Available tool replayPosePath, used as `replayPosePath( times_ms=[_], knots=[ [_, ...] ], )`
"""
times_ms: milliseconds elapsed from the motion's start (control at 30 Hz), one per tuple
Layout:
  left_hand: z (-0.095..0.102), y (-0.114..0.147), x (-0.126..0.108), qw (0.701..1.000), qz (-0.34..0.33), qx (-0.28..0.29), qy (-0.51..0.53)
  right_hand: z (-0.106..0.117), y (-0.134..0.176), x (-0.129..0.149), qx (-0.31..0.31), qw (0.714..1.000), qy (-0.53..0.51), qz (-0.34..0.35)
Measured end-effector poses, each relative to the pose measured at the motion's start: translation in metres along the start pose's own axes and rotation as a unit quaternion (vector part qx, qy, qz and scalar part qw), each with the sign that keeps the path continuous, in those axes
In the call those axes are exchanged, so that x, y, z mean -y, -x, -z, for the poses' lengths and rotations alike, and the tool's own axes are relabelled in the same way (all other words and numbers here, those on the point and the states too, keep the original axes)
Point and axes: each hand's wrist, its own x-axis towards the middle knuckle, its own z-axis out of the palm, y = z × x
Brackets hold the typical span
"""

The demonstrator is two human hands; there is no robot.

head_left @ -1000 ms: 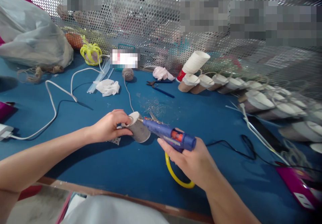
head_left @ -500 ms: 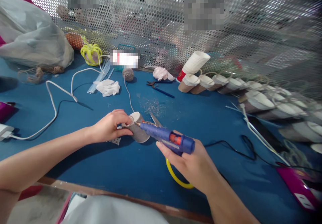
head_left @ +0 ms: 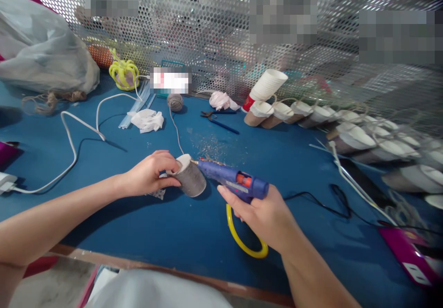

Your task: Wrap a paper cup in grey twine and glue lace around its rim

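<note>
My left hand (head_left: 161,170) pinches a grey yarn-wrapped paper cup (head_left: 192,180) at its left side; the cup is tilted, with its white end facing up. A strand runs from the cup back to a ball of grey yarn (head_left: 175,102). My right hand (head_left: 258,211) is closed round a blue hot glue gun (head_left: 230,177), its nozzle pointing left close to the cup's top edge. Whether the nozzle touches the cup, I cannot tell. Below the gun shows a yellow scissor handle (head_left: 247,243), partly covered by my right hand.
Rows of wrapped cups with handles (head_left: 353,135) line the right side, near a stack of white cups (head_left: 271,85). Pliers (head_left: 221,122), crumpled tissue (head_left: 147,120) and glue sticks (head_left: 133,109) lie farther back. A white cable (head_left: 74,146) crosses the left; perforated metal (head_left: 207,31) stands behind.
The glue gun's nozzle has moved slightly right and up, from across the cup's side to near its top edge. My left hand keeps its hold on the cup.
</note>
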Motion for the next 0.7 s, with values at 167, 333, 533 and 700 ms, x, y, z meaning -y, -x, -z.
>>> replayPosePath(
  times_ms=[167, 333, 533, 700],
  knots=[
    [-0.0004, 0.0008, 0.0005, 1.0, 0.004, 0.0, -0.005, 0.0008, 0.0041, 0.003, 0.006, 0.999, 0.014, 0.046],
    [-0.0005, 0.0005, 0.0007, 1.0, 0.003, 0.003, -0.003, 0.0004, 0.0084, 0.0039, 0.029, 0.996, 0.04, 0.081],
    [-0.0002, -0.0002, 0.0003, 1.0, 0.002, 0.007, 0.0, -0.0013, 0.0097, 0.001, 0.041, 0.993, 0.041, 0.104],
    [0.0004, 0.0004, 0.0013, 1.0, -0.003, 0.001, 0.004, 0.0016, 0.0045, 0.0034, 0.025, 0.999, -0.003, 0.026]
  ],
)
